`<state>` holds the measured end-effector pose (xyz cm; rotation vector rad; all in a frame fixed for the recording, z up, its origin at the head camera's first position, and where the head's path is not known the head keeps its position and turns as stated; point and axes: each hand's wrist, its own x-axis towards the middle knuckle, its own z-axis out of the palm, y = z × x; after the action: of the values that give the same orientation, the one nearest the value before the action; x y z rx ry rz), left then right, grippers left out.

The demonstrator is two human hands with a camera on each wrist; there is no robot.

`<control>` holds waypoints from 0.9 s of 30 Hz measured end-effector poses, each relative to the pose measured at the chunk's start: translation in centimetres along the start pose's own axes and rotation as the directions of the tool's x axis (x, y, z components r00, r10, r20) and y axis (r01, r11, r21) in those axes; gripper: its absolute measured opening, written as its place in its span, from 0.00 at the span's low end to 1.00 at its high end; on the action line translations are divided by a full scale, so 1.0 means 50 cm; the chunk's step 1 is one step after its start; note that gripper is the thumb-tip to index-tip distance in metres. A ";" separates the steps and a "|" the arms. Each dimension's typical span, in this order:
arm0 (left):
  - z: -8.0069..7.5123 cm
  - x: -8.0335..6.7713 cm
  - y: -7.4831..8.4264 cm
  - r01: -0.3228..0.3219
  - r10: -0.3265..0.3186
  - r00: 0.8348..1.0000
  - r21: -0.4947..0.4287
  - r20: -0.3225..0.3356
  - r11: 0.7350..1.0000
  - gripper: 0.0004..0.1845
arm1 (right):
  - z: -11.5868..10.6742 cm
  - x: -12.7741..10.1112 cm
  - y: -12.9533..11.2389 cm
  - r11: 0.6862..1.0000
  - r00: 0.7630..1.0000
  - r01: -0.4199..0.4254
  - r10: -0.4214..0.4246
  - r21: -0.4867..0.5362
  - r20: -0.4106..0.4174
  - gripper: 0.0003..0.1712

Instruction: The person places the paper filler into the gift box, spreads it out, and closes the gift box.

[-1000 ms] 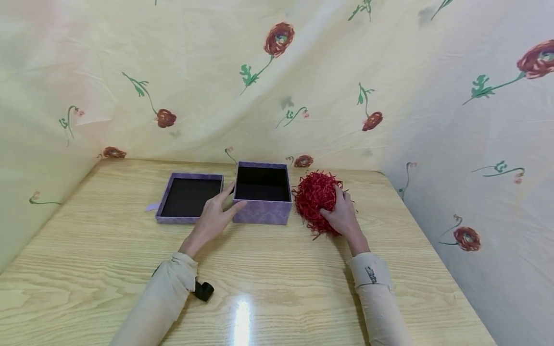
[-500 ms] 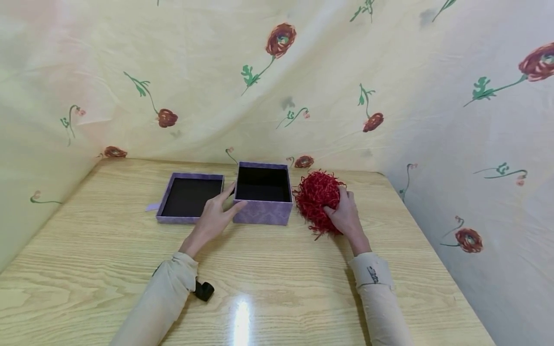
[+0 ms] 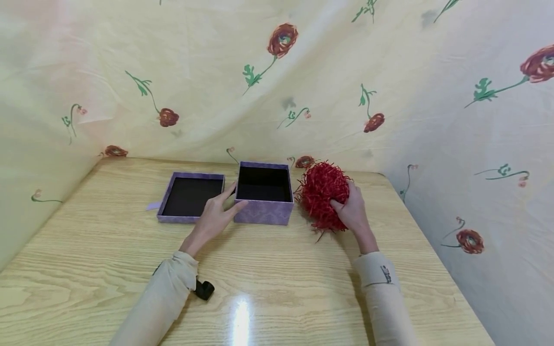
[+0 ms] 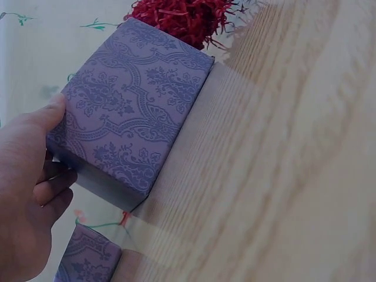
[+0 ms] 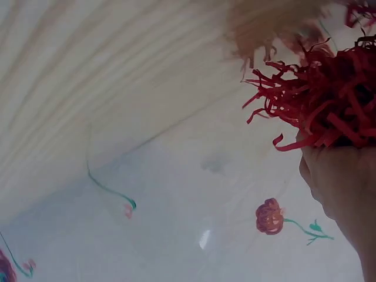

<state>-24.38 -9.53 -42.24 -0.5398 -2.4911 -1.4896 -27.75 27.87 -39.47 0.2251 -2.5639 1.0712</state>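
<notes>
Left hand [image 3: 215,215]: fingers straight, laid against the near-left corner of the open purple box [image 3: 264,192]; thumb on its near wall, steadying it.
Right hand [image 3: 354,211]: curled round the red paper shred [image 3: 322,192], which it holds just right of the box, its loose strands trailing toward the table [image 3: 277,283].
Box lid [image 3: 189,197]: lies inside-up, just left of the box.
Advice: keep the clump gathered tight, carry it above the right wall, and brace the box throughout.
Risk: stray strands may shed outside.
</notes>
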 end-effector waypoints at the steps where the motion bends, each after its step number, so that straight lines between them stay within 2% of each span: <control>1: 0.000 0.000 -0.001 -0.003 0.003 1.000 -0.001 -0.001 1.000 0.39 | -0.002 0.001 -0.001 1.000 1.000 0.002 -0.002 0.009 0.000 0.35; 7: 0.000 0.000 0.000 -0.010 0.010 1.000 -0.003 -0.003 1.000 0.39 | -0.013 0.010 -0.008 0.999 1.000 0.006 -0.006 0.045 -0.005 0.33; 14: -0.003 0.002 0.003 -0.007 0.007 1.000 -0.003 0.001 1.000 0.38 | -0.031 0.029 -0.032 0.993 0.996 0.084 -0.082 0.081 -0.037 0.32; 19: -0.002 0.003 0.004 -0.003 0.003 1.000 -0.009 -0.006 1.000 0.39 | -0.042 0.044 -0.059 0.986 0.994 0.109 -0.105 0.124 -0.038 0.33; 23: -0.002 0.004 0.003 -0.006 0.006 1.000 -0.015 -0.004 1.000 0.39 | -0.052 0.053 -0.094 0.976 0.994 0.105 -0.103 0.189 -0.018 0.34; 27: -0.001 0.003 0.001 -0.010 0.010 1.000 -0.014 -0.008 1.000 0.38 | -0.065 0.050 -0.159 0.959 0.992 0.120 -0.124 0.255 0.001 0.33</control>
<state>-24.50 -9.54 -42.13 -0.5476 -2.4698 -1.5040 -27.03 24.58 -31.18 0.4535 -2.3857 1.3543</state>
